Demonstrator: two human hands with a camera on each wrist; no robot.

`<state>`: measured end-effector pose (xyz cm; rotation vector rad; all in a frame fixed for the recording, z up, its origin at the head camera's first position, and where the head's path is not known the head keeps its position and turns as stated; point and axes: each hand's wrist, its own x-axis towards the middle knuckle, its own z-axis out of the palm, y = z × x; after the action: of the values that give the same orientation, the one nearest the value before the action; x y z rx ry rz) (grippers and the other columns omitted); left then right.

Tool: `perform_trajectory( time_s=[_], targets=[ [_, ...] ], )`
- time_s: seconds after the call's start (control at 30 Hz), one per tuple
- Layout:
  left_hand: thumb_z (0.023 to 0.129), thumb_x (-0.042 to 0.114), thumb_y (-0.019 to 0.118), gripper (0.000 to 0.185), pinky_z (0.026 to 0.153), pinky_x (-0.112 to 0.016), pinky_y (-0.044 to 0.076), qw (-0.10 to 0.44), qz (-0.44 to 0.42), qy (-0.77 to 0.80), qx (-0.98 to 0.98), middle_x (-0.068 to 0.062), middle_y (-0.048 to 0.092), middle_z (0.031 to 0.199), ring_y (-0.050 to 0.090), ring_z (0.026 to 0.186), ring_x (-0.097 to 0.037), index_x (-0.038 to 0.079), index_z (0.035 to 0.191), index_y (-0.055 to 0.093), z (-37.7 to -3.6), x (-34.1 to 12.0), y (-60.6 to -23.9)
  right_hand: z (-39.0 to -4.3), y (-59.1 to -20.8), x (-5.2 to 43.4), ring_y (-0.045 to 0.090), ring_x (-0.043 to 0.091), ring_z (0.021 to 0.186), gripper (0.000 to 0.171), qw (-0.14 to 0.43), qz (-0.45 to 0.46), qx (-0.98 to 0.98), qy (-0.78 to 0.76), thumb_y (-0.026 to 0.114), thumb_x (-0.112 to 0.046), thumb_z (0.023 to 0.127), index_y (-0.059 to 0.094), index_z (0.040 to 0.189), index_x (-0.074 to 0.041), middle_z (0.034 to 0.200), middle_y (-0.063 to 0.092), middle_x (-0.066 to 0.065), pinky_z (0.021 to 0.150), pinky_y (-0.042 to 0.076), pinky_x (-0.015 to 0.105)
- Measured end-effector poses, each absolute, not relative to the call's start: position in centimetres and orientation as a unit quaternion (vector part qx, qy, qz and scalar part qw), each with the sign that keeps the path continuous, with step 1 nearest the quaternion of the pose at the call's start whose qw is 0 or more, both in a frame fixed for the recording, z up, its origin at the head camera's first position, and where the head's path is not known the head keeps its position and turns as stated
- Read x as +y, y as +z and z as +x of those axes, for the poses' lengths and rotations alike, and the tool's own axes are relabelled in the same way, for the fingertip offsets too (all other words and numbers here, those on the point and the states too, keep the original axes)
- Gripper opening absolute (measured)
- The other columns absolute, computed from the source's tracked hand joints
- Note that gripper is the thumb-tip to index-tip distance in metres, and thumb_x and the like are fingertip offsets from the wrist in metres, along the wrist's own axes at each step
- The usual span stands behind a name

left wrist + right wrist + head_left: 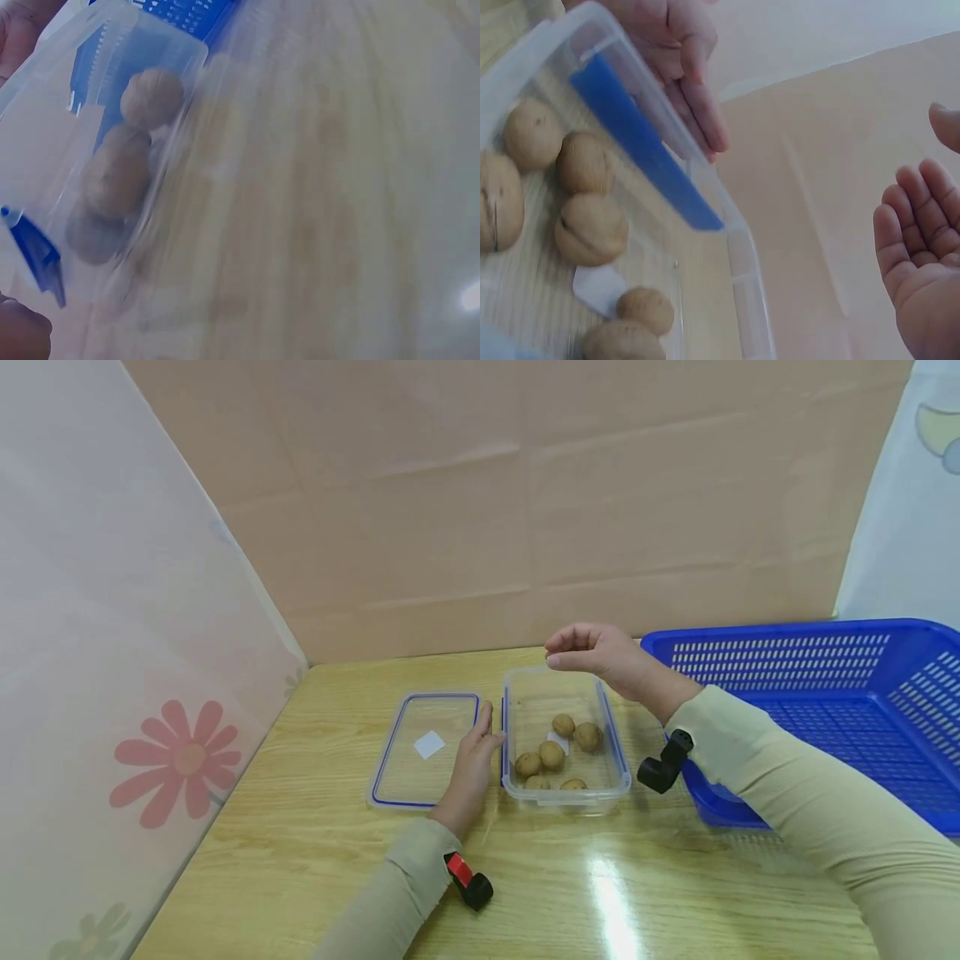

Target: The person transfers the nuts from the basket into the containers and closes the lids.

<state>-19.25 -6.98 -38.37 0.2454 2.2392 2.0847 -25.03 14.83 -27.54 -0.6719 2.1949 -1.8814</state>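
Observation:
A clear plastic box [567,795] with several walnuts [551,755] in it stands in the middle of the table. My left hand [468,768] is at the box's left side, fingers extended forward over the lid's edge; whether it touches the box I cannot tell. Above the far right part of the box hovers my right hand [600,660], its fingers loosely bent. The right wrist view shows its palm [934,289] with nothing in it. Flat on the table, left of the box, lies the clear lid [420,789] with a blue seal.
To the right stands a large blue slotted basket [780,631], partly behind the right forearm. Small white labels show on the lid and in the box. A paper-covered wall [420,510] rises behind the table [300,827], and a flowered sheet [90,635] hangs at the left.

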Motion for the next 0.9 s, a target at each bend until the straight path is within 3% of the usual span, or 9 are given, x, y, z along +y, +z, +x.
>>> perform_trajectory(
  time_s=[0.2,0.33,0.57,0.77,0.9],
  targets=[
    [0.095,0.014,0.036,0.06,0.116,-0.04,0.005,0.019,0.084,0.689,0.719,-0.006,0.007,0.156,0.004,0.143,-0.02,0.005,0.149,0.011,-19.6,-9.3,-37.6,-24.7,-27.5,13.2,0.059,0.009,0.087,0.016,0.085,-0.208,0.724,-0.652,0.063,-0.008,0.086,0.061,0.101,-0.01,0.089,0.062,-0.006,0.083,0.048,0.022],
    [0.095,0.012,0.037,0.059,0.116,-0.04,0.008,0.002,0.072,0.685,0.725,-0.007,0.011,0.155,0.009,0.143,-0.021,0.004,0.148,0.014,-19.6,-11.4,-36.9,-24.2,-27.4,11.8,0.058,0.011,0.095,0.029,0.091,-0.179,0.726,-0.658,0.061,-0.005,0.086,0.056,0.114,0.0,0.101,0.062,0.0,0.093,0.045,0.027],
    [0.096,0.011,0.036,0.056,0.115,-0.037,0.012,-0.024,0.029,0.673,0.739,-0.004,0.015,0.155,0.013,0.142,-0.018,0.005,0.148,0.015,-19.9,-15.9,-35.8,-22.8,-27.3,9.6,0.048,0.027,0.119,0.04,0.113,-0.134,0.733,-0.657,0.058,-0.007,0.088,0.05,0.126,0.001,0.126,0.053,0.015,0.109,0.03,0.043],
    [0.098,0.007,0.036,0.05,0.112,-0.028,0.022,-0.042,-0.029,0.702,0.711,-0.008,0.022,0.153,0.023,0.139,-0.017,0.001,0.146,0.022,-20.2,-19.4,-35.4,-21.1,-27.8,6.9,0.045,0.03,0.124,0.047,0.135,-0.132,0.709,-0.68,0.058,-0.007,0.088,0.044,0.133,0.0,0.134,0.047,0.015,0.109,0.03,0.042],
    [0.098,0.006,0.035,0.049,0.111,-0.028,0.024,-0.046,-0.056,0.701,0.709,-0.011,0.024,0.152,0.026,0.138,-0.018,0.0,0.145,0.024,-20.3,-21.2,-35.7,-20.2,-28.5,4.6,0.041,0.029,0.128,0.051,0.133,-0.118,0.694,-0.698,0.057,-0.005,0.087,0.042,0.136,0.0,0.137,0.045,0.014,0.109,0.03,0.04]
  ],
)
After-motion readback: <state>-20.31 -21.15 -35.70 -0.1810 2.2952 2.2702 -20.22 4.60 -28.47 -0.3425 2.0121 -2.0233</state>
